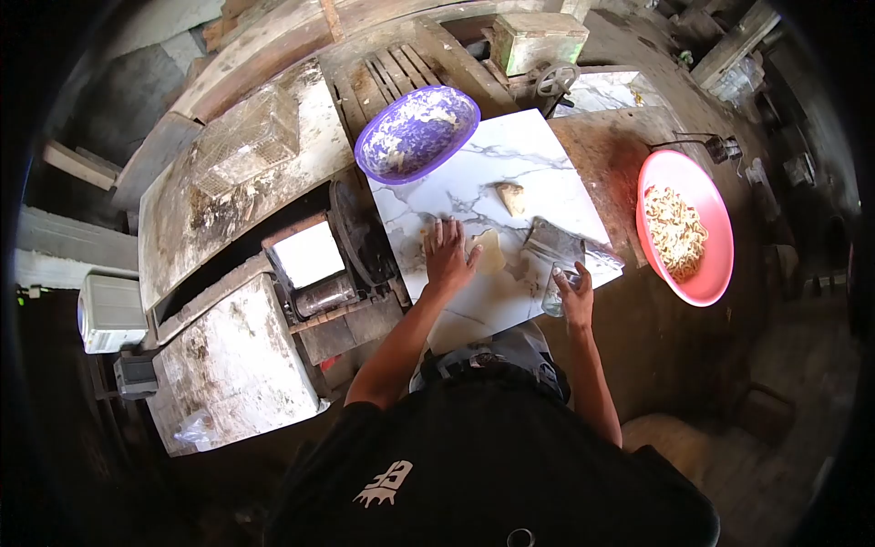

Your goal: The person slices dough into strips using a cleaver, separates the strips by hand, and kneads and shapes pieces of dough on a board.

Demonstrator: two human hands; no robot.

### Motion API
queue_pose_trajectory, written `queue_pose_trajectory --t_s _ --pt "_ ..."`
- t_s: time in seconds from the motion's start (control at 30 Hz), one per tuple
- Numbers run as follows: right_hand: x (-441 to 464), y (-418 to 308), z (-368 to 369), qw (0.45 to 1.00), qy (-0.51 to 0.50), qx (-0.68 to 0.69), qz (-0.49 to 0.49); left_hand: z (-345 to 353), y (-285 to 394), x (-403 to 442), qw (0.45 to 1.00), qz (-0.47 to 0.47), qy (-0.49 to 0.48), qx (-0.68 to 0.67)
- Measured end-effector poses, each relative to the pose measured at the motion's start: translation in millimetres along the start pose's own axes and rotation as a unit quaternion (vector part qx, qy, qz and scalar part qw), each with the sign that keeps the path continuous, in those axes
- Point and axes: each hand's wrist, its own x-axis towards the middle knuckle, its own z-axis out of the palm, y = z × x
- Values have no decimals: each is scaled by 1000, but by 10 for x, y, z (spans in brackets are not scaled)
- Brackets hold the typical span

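My left hand point(447, 258) lies flat with its fingers out on the marble-patterned board point(483, 305). Beside its thumb is a thin, flattened piece of pale dough point(490, 252). My right hand point(576, 297) is closed around a clear drinking glass point(552, 301) near the board's front right edge. Just beyond that hand lies a greyish, see-through plastic sheet or bag point(556, 241). A small lump of dough point(512, 199) rests farther back on the board.
A purple basin point(415, 164) smeared with pale dough stands at the board's far left corner. On the right is a pink basin point(720, 264) of noodle-like strips. A roller machine point(324, 296) sits at left, near a wire basket point(248, 155) and a white scale-like box point(114, 310).
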Motion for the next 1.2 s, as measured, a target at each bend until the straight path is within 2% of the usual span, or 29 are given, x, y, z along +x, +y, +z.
queue_pose_trajectory --t_s 0.03,0.1,0.17,0.27,0.3,0.37,0.4,0.57,0.67,0.7,0.77,0.8,0.83,0.9,0.93,1.0,1.1,1.2 --pt "18 43 -17 1000 -4 7 -1 -3 7 14 999 1 -15 46" --pt "50 109 -38 1000 -6 15 -2 55 -70 -31 998 39 -16 40" --pt "76 177 -37 1000 -2 11 -16 -13 -147 -44 991 122 -46 27" --pt "55 172 -23 1000 -7 22 -14 -158 -290 106 980 169 -88 59" --pt "33 123 -14 1000 -3 26 -13 -152 -282 137 979 174 -89 61" --pt "-23 36 -8 999 -6 42 1 -120 -241 200 993 87 -17 83" --pt "-53 22 -16 999 -1 45 4 -96 -199 179 993 64 -31 94" --pt "-105 -17 -35 998 17 60 -1 22 -129 -48 993 100 -37 52" --pt "-90 137 -55 999 10 47 3 -87 -256 20 984 133 -122 18" --pt "-93 142 -45 999 3 45 5 -63 -279 35 983 135 -124 20" --pt "-104 146 -33 999 2 45 10 -20 -320 46 997 60 -57 10" --pt "-99 142 -28 999 2 42 11 -30 -303 54 995 55 -78 32" --pt "-94 165 -20 999 4 45 12 -50 -297 33 995 58 -79 34" --pt "-90 179 -9 998 16 68 1 -119 -259 -10 977 181 -106 37" --pt "-97 164 -14 997 17 70 2 -191 -268 11 970 196 -125 72" --pt "-122 133 -22 993 12 119 24 -298 -305 128 967 199 -142 78" --pt "-96 148 -28 995 12 93 23 -292 -273 215 970 178 -152 66" --pt "-82 216 -36 997 12 69 15 -229 -290 213 956 236 -150 88"
